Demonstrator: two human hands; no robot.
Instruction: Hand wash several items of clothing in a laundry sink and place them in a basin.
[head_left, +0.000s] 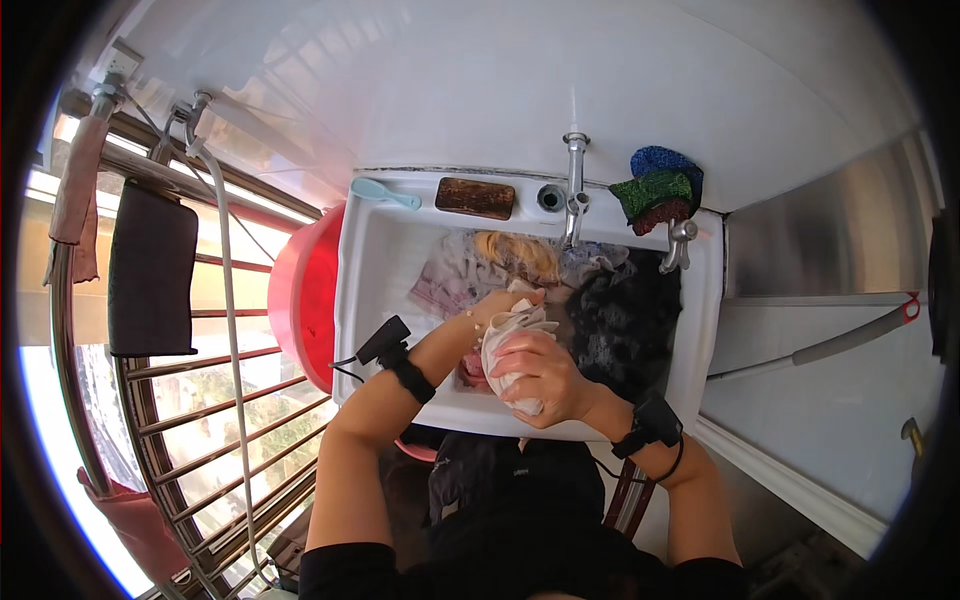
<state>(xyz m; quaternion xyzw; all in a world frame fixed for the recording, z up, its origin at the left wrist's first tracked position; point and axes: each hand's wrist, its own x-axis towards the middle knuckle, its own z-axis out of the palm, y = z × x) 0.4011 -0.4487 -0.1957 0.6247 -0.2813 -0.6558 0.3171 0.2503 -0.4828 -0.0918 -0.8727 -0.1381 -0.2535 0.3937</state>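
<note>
Between my two hands a bunched white cloth (499, 356) is gripped above a white laundry sink (694, 322). My left hand (496, 304) holds its far end, its fingers partly covered by folds. My right hand (555, 382) wraps around the near end with fingers curled over the fabric. Soapy water below holds a black garment (630, 322) at the right and a yellow cloth (517, 251) at the back. A pale pinkish garment (442, 285) lies left of my hands, and a pink cloth (472, 367) shows partly beneath them.
A chrome tap (575, 187) projects over the sink. Along its back ledge lie a light-blue brush (386, 193) and a dark brown block (475, 198). Scouring cloths (660, 191) hang by a second tap (679, 244). A red basin (300, 292) stands left, near a hose (229, 300).
</note>
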